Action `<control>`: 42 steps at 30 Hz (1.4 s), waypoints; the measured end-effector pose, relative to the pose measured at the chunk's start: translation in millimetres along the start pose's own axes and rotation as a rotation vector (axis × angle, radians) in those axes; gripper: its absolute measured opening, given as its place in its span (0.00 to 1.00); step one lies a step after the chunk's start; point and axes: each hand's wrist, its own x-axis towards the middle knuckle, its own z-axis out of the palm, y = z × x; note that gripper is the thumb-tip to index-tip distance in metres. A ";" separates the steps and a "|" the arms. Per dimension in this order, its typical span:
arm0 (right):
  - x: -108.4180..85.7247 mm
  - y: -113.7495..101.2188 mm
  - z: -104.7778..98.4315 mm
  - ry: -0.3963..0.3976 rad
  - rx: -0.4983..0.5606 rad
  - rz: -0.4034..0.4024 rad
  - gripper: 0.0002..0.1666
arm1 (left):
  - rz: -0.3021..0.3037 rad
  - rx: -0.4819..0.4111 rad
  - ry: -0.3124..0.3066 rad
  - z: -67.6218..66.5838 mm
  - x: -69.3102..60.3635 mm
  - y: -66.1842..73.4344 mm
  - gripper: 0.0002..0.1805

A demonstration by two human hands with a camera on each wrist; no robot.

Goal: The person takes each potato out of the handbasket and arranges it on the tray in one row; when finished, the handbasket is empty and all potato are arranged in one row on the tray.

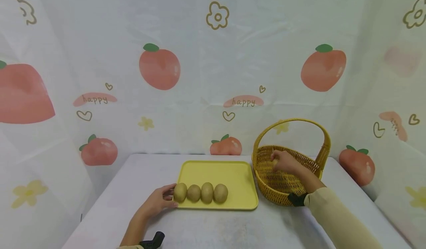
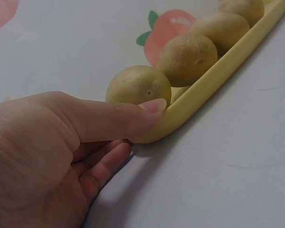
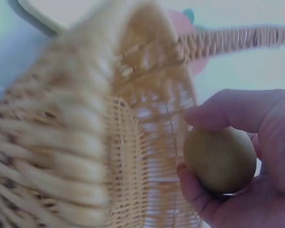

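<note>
My left hand [image 1: 159, 201] is at the left end of a yellow tray [image 1: 241, 186]. In the left wrist view its thumb lies over the tray's rim, against the nearest potato [image 2: 135, 85], with other fingers curled low by the tray's outer side. Several potatoes [image 1: 207, 193] stand in a row along the tray's front edge. Inside the opening of a wicker basket [image 1: 276, 197], my right hand [image 1: 287, 163] grips a potato [image 3: 221, 159] between thumb and fingers. The right wrist view shows that potato above the woven interior, apart from the basket's wall.
The basket's tall arched handle [image 1: 293, 119] rises over my right forearm. Basket and tray stand side by side on a white table [image 1: 213, 228]. Behind them hangs a white cloth [image 1: 199, 123] printed with fruit and flowers.
</note>
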 end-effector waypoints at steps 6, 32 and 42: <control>-13.5 -17.3 8.0 0.058 -0.065 -0.099 0.25 | 0.019 -0.010 -0.009 -1.5 -0.2 -1.4 0.44; -29.2 -73.8 76.4 -0.122 -0.026 -0.374 0.30 | 0.055 -0.032 -0.035 -2.2 -0.4 -6.3 0.44; -18.6 -61.3 113.0 -0.053 -0.019 -0.473 0.29 | 0.047 -0.037 -0.032 -1.6 0.0 -5.3 0.44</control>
